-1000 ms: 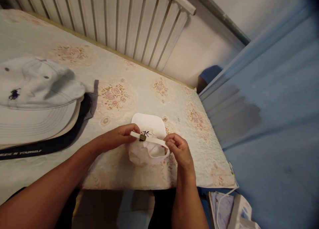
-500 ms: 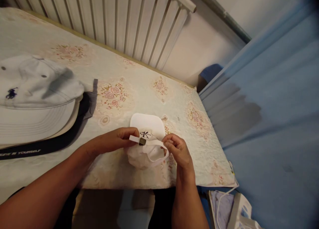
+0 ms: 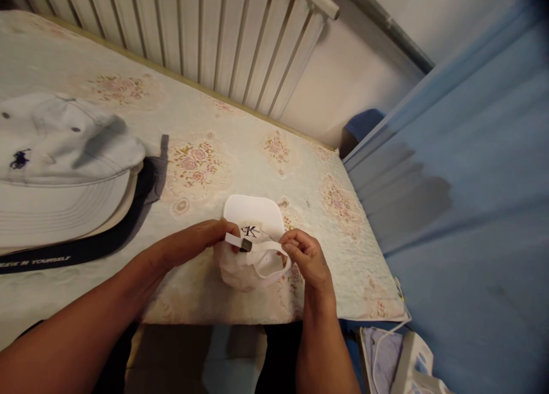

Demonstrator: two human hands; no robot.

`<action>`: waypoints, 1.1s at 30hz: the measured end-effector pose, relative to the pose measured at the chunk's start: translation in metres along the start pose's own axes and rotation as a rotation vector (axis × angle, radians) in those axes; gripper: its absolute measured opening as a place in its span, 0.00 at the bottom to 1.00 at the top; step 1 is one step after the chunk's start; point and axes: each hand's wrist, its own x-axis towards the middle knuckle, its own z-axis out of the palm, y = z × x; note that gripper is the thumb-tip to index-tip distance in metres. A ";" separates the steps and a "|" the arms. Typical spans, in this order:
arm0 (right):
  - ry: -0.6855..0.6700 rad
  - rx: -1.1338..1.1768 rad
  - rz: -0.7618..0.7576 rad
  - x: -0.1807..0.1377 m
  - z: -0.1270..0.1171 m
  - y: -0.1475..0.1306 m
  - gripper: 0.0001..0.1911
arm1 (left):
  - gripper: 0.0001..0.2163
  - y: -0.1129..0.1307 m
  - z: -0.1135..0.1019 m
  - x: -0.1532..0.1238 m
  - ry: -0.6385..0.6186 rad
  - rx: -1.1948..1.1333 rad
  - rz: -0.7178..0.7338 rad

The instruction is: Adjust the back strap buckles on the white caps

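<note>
A small white cap [image 3: 253, 214] with a black logo lies at the near edge of the table, brim pointing away from me. Its white back strap [image 3: 266, 247] with a dark metal buckle [image 3: 246, 245] stretches between my hands. My left hand [image 3: 195, 243] pinches the strap end just left of the buckle. The strap's looped right part is pinched by my right hand [image 3: 305, 258] at the cap's right side.
A floral cloth covers the table [image 3: 214, 154]. At the left lies a stack of caps: a pale grey one [image 3: 60, 159] on top, a dark one [image 3: 86, 248] with white lettering beneath. A white radiator [image 3: 193, 34] runs behind. Blue fabric [image 3: 463, 199] hangs at right.
Both hands have lowered the strap a little toward the cap, and the strap now sags into a tighter loop. The buckle sits slightly lower than before.
</note>
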 end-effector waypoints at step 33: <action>0.181 -0.589 -0.222 -0.007 0.024 -0.028 0.12 | 0.13 -0.007 0.003 0.004 0.020 0.043 -0.059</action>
